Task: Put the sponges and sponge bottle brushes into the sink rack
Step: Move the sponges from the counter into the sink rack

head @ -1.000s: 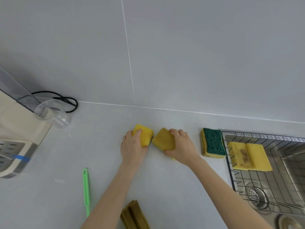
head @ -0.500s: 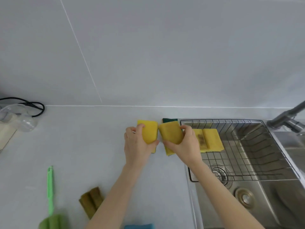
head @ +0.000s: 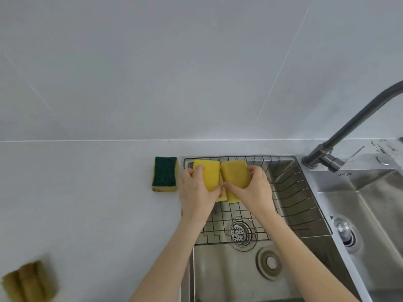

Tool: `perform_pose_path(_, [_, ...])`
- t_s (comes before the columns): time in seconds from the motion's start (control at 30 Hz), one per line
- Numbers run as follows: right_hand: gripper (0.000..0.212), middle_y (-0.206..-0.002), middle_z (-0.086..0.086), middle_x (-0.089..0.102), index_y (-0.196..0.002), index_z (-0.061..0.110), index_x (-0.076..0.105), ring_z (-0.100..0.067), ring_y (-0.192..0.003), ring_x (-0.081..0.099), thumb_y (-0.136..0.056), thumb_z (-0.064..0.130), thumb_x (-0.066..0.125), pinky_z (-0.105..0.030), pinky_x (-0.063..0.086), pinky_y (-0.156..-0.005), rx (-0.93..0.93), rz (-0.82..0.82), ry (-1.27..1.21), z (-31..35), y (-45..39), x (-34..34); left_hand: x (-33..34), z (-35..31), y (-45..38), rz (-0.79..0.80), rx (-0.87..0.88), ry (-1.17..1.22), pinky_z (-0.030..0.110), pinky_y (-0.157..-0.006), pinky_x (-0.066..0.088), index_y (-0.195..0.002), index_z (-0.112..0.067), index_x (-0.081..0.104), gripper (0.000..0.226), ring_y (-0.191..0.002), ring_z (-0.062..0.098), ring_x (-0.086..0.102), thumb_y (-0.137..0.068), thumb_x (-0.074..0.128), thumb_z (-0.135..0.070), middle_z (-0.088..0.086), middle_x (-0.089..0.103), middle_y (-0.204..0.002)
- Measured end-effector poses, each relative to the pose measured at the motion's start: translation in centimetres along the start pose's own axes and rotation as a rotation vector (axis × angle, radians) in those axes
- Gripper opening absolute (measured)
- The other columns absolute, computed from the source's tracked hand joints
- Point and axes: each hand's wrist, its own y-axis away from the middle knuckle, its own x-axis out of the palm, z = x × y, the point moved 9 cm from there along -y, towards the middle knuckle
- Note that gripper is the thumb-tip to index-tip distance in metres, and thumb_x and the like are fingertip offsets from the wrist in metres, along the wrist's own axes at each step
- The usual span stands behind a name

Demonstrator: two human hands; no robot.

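Sponges, one gripped in left hand and one in right hand at frame centre over rack, may slip off its wires.

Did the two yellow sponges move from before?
Yes. Both sponges went from the counter, left of the green-topped sponge, rightward over the sink rack.

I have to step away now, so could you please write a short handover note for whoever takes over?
Left hand grips a yellow sponge; right hand grips a darker yellow sponge. Both are held over the sink rack, not yet released.
Left: the green-topped sponge on the counter beside the rack and the brownish sponge at the counter's near left. No bottle brush is in view.
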Motion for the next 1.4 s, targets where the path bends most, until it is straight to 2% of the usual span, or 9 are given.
perform_pose_path(0.13, [0.082,-0.124,-0.009,0.049,-0.123,0.010,0.039,-0.025,-0.109,0.051,-0.061,0.046,0.078,-0.034,0.044,-0.084,0.033,0.030,0.018,-2.2,-1.8,0.9,3.0,-0.2,-0.5,0.021,-0.054,-0.036,0.035,-0.076,0.048,-0.124,-0.017,0.043,0.071,-0.105,0.027,0.047,-0.068,0.073,-0.048,0.013,0.045,-0.117])
perform_pose_path(0.27, [0.081,-0.126,-0.011,0.046,-0.124,0.009,0.037,-0.028,-0.114,0.048,-0.064,0.045,0.078,-0.043,0.046,-0.093,0.069,0.090,0.016,-3.9,-2.9,3.1,5.0,1.0,-1.3,0.047,-0.094,-0.096,0.033,-0.078,0.046,-0.124,-0.017,0.042,0.069,-0.107,0.027,0.045,-0.069,0.072,-0.046,0.014,0.045,-0.117])
perform_pose_path(0.33, [0.082,-0.128,-0.011,0.046,-0.126,0.009,0.036,-0.027,-0.116,0.046,-0.064,0.045,0.078,-0.041,0.046,-0.094,0.091,0.097,-0.014,-4.5,-3.2,4.2,5.6,1.6,-1.8,0.058,-0.105,-0.117,0.033,-0.077,0.047,-0.125,-0.017,0.042,0.069,-0.106,0.027,0.045,-0.070,0.072,-0.045,0.014,0.044,-0.116])
perform_pose_path(0.43, [0.082,-0.128,-0.011,0.045,-0.127,0.010,0.034,-0.027,-0.117,0.045,-0.066,0.045,0.077,-0.036,0.043,-0.091,0.100,0.082,-0.028,-4.8,-3.7,5.2,6.4,2.2,-2.5,0.063,-0.118,-0.142,0.033,-0.078,0.047,-0.124,-0.016,0.042,0.067,-0.105,0.027,0.045,-0.071,0.071,-0.044,0.014,0.043,-0.116])
perform_pose_path(0.63, [0.078,-0.125,-0.011,0.046,-0.126,0.011,0.035,-0.027,-0.116,0.044,-0.068,0.046,0.075,-0.038,0.044,-0.089,0.131,0.083,-0.012,-5.5,-3.3,6.3,7.5,2.5,-2.2,0.073,-0.094,-0.205,0.037,-0.082,0.051,-0.121,-0.012,0.044,0.062,-0.107,0.029,0.045,-0.073,0.070,-0.040,0.017,0.044,-0.119])
perform_pose_path(0.73, [0.077,-0.125,-0.011,0.045,-0.126,0.011,0.036,-0.026,-0.116,0.043,-0.069,0.046,0.074,-0.039,0.043,-0.092,0.141,0.100,-0.027,-5.5,-3.2,6.4,7.7,2.4,-2.0,0.074,-0.085,-0.229,0.040,-0.087,0.048,-0.122,-0.011,0.044,0.061,-0.111,0.033,0.046,-0.074,0.070,-0.039,0.021,0.044,-0.125])
perform_pose_path(0.93, [0.053,-0.126,-0.012,0.045,-0.127,0.010,0.038,-0.028,-0.114,0.046,-0.085,0.035,0.060,-0.041,0.045,-0.093,0.113,0.137,-0.046,-5.5,-3.2,6.3,8.6,2.4,-1.6,0.146,-0.072,-0.269,0.042,-0.100,0.039,-0.135,-0.011,0.029,0.065,-0.124,0.034,0.035,-0.085,0.054,-0.045,0.022,0.032,-0.140])
perform_pose_path(1.07, [0.053,-0.125,-0.012,0.046,-0.126,0.011,0.039,-0.027,-0.111,0.048,-0.084,0.033,0.062,-0.036,0.044,-0.087,0.113,0.149,-0.019,-5.2,-3.3,6.3,9.0,2.5,-1.4,0.193,-0.074,-0.280,0.043,-0.106,0.034,-0.140,-0.012,0.021,0.065,-0.130,0.033,0.028,-0.089,0.047,-0.044,0.019,0.027,-0.145])
perform_pose_path(1.4, [0.053,-0.123,-0.015,0.050,-0.124,0.009,0.042,-0.031,-0.115,0.043,-0.083,0.037,0.061,-0.045,0.044,-0.092,0.127,0.117,0.133,-4.7,-3.1,6.1,9.2,2.8,-1.7,0.266,-0.103,-0.263,0.043,-0.109,0.032,-0.141,-0.011,0.019,0.066,-0.132,0.034,0.025,-0.090,0.048,-0.042,0.021,0.024,-0.147])
